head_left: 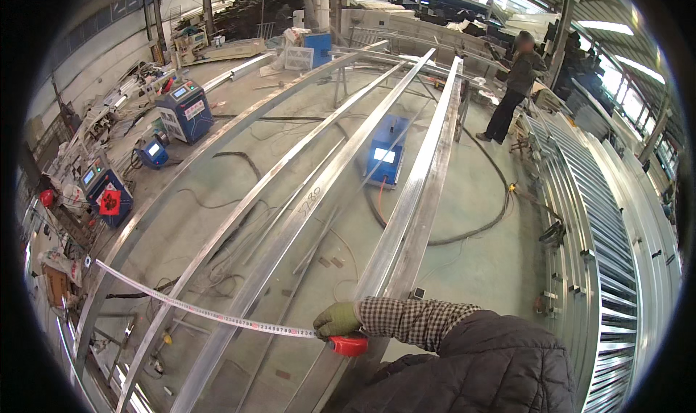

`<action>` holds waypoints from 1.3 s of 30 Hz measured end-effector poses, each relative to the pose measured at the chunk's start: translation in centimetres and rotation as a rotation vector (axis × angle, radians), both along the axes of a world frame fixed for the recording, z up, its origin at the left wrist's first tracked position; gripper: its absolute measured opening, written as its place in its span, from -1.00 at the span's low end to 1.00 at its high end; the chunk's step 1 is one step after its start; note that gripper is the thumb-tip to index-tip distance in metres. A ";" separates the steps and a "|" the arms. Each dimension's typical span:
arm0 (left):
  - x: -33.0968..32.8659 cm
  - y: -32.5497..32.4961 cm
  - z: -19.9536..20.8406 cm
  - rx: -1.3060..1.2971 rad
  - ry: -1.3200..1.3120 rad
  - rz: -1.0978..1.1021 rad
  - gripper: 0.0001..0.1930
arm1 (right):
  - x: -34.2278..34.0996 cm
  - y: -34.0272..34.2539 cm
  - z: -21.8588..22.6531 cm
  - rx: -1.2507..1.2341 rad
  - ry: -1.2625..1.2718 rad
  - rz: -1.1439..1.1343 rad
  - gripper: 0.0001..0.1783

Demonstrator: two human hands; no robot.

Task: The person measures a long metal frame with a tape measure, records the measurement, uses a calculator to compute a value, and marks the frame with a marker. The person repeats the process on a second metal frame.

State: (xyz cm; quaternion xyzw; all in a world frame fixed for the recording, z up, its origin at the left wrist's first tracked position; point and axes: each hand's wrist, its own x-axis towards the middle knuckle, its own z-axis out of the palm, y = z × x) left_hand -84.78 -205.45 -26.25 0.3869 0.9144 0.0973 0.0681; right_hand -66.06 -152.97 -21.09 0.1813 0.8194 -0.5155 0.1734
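My right hand [337,320], in a green glove, comes in from the lower right in a checked sleeve. It is closed on a red tape measure [349,344]. The white blade [217,316] runs out to the left across several long metal beams, and its far end lies by the outermost left beam [138,224]. Beneath my hand is a pair of silver beams [406,232] lying side by side. Handwritten marks show on the middle beam [290,232]. My left hand is out of view.
A blue machine with a lit screen [386,156] stands on the floor between beams, with a black cable [478,228] looped near it. Several blue machines [185,112] stand at left. Stacked metal profiles [609,268] line the right side. A person [516,87] stands at the back right.
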 end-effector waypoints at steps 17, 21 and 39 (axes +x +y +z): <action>1.3 -0.3 -0.5 0.420 -0.257 0.000 -0.19 | 1.0 -4.7 3.2 -0.086 0.100 0.058 -0.68; 6.5 6.2 1.2 0.772 -0.672 0.248 -0.41 | 1.9 -8.9 3.6 -0.326 0.117 0.159 -0.66; 22.0 5.0 5.5 1.081 -1.074 1.042 -0.62 | 2.3 -23.1 -2.9 -0.640 -0.478 0.537 -0.57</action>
